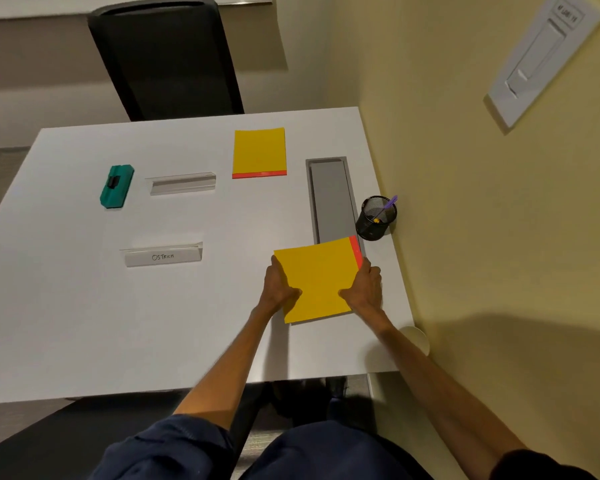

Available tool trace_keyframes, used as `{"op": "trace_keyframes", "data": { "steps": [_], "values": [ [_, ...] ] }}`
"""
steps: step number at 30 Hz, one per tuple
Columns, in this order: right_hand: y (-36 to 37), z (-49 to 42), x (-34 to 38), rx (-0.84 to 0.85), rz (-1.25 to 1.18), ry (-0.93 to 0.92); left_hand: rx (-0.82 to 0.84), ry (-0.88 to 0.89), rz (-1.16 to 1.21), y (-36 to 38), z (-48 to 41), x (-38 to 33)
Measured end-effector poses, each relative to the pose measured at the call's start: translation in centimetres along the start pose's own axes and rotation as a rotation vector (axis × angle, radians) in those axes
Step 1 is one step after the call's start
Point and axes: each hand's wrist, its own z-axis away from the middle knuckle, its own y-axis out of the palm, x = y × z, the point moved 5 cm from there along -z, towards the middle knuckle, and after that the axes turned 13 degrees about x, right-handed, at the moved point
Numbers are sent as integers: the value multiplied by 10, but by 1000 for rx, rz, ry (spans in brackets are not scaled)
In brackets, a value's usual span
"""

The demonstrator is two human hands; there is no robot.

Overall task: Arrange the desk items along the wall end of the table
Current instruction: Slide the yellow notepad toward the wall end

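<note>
nearer yellow notepad in the grip of left hand and right hand, near the pen cup

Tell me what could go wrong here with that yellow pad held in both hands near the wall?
Two things, possibly. The yellow pad, gripped by the left hand and right hand, has its red-edged corner close to the pen cup; a further push might tip the cup, which stands by the edge of the table. The pad also overlaps the end of the grey slot, so set down there it may sit unevenly.
</note>
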Motion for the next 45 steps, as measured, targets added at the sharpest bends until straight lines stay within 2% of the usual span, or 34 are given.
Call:
{"op": "trace_keyframes", "data": {
  "steps": [13,20,23,30,45],
  "values": [
    [-24,-28,-46,61,182,157,263,-119,-123,71,-42,-23],
    [-26,-31,-67,-7,140,161,267,-137,-275,88,-58,-34],
    [-27,-32,-70,11,187,178,240,-110,-430,95,-58,-34],
    [-22,-40,-54,74,271,-79,136,-67,-604,99,-58,-39],
    [-24,-43,-57,128,251,-115,211,-27,-683,103,-55,-23]
  ]
}}
